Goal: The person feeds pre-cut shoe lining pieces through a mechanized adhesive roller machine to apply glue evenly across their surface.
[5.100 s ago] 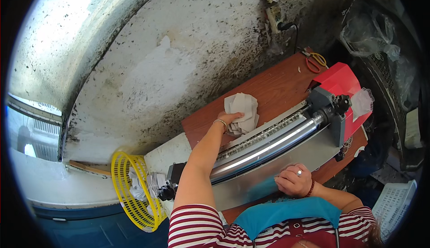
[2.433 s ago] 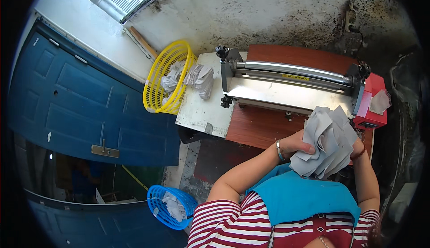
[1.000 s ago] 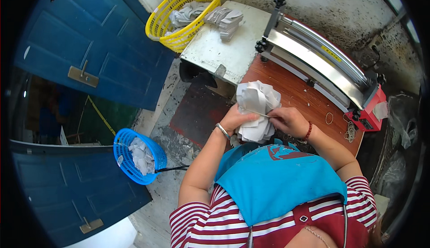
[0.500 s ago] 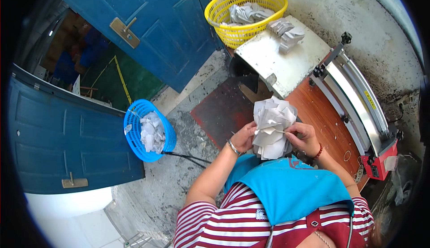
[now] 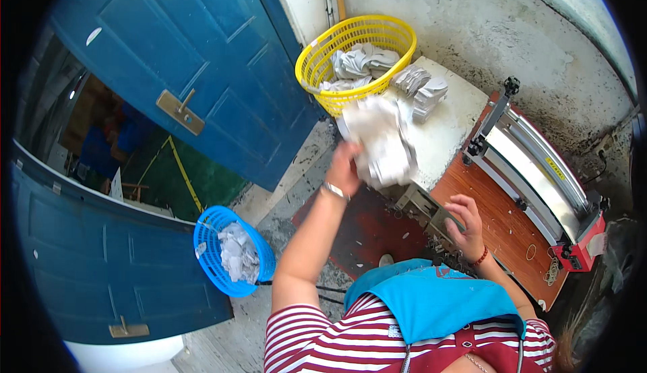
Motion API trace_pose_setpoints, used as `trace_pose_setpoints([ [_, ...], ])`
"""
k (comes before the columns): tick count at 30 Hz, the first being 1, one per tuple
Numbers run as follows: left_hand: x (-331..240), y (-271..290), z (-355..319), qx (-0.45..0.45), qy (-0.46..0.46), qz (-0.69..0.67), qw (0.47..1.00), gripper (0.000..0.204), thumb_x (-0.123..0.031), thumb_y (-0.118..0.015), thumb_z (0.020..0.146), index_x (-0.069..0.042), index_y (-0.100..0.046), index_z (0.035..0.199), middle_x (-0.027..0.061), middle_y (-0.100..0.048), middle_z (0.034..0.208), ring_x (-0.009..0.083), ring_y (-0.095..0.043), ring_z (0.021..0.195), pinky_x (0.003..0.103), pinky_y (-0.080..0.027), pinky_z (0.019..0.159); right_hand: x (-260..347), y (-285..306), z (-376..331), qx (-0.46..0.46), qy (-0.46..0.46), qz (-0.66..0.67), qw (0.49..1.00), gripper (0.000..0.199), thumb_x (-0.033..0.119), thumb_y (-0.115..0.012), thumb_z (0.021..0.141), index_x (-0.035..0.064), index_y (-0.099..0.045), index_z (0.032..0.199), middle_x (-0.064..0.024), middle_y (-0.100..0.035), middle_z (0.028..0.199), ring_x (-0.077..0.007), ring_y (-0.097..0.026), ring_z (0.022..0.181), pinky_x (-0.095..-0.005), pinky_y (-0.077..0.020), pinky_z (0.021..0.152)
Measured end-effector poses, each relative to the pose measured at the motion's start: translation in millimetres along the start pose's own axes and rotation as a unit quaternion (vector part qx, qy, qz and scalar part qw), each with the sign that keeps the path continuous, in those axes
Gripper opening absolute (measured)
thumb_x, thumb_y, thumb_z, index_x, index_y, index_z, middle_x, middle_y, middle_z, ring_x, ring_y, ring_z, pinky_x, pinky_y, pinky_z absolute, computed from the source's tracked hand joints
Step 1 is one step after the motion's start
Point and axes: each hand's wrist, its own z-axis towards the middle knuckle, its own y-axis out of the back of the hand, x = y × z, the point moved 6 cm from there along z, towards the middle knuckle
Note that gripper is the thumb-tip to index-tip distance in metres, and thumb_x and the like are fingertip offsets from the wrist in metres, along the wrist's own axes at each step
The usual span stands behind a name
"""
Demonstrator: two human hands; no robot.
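My left hand (image 5: 345,169), stretched far forward, grips the near left edge of a thick bundle of white paper-like pieces (image 5: 381,142), blurred by motion. The bundle hangs in front of the yellow basket, over the near left part of the white tabletop (image 5: 453,134). Apart from it, my right hand (image 5: 466,223) is raised at the left edge of the brown wooden table, fingers spread and holding nothing. Smaller stacks of similar white pieces (image 5: 428,98) lie on the white tabletop beside the yellow basket (image 5: 323,102), which has more white pieces inside.
A long metal machine with a red end box (image 5: 576,252) stands on the brown wooden table (image 5: 495,218). Rubber bands (image 5: 552,272) lie near it. On the floor at left is a blue basket (image 5: 222,272) of white scraps, beside blue doors (image 5: 222,103).
My left hand has carried the bundle forward from my lap to the white tabletop. My right hand has let go of what it pinched at the bundle and opened. The view has shifted.
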Motion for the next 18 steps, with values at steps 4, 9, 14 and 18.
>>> trace_pose_setpoints([
  [4, -102, -12, 109, -0.039, -0.047, -0.093, 0.994, 0.074, -0.045, -0.047, 0.082, -0.008, -0.026, 0.143, 0.0129, -0.039, 0.142, 0.0315, -0.039, 0.130, 0.048, -0.030, 0.109, -21, -3, -15, 0.006, -0.062, -0.001, 0.998, 0.028, -0.002, -0.064, 0.073, 0.0031, -0.062, 0.100, -0.0148, -0.054, 0.109, -0.0297, -0.055, 0.101, -0.0355, -0.0449, 0.087],
  [9, -16, 51, 166, -0.167, 0.017, 0.190, 0.967, 0.072, -0.054, -0.045, 0.083, -0.018, -0.028, 0.144, 0.0062, -0.045, 0.134, 0.0240, -0.050, 0.105, 0.044, -0.041, 0.083, -25, -13, -9, 0.038, -0.124, 0.049, 0.990, 0.026, 0.000, -0.064, 0.075, 0.0020, -0.062, 0.101, -0.0145, -0.053, 0.113, -0.0283, -0.054, 0.107, -0.0346, -0.0433, 0.090],
  [14, 147, -104, 61, 0.034, -0.086, 0.324, 0.942, 0.054, -0.022, -0.044, 0.096, 0.004, -0.028, 0.141, 0.0178, -0.037, 0.144, 0.0269, -0.033, 0.135, 0.035, -0.026, 0.110, -76, -35, 36, 0.042, -0.272, 0.348, 0.896, 0.050, 0.032, -0.049, 0.095, 0.0075, -0.039, 0.138, -0.0088, -0.042, 0.137, -0.0231, -0.045, 0.121, -0.0357, -0.0341, 0.103],
  [18, 139, -118, 5, -0.123, -0.217, 0.619, 0.745, 0.057, -0.030, -0.029, 0.097, 0.000, -0.022, 0.145, 0.0217, -0.025, 0.149, 0.0350, -0.020, 0.140, 0.042, -0.013, 0.114, -70, -77, 65, 0.036, -0.339, 0.557, 0.757, 0.062, 0.052, -0.032, 0.098, 0.0113, -0.028, 0.145, -0.0072, -0.039, 0.142, -0.0215, -0.041, 0.127, -0.0361, -0.0308, 0.107],
])
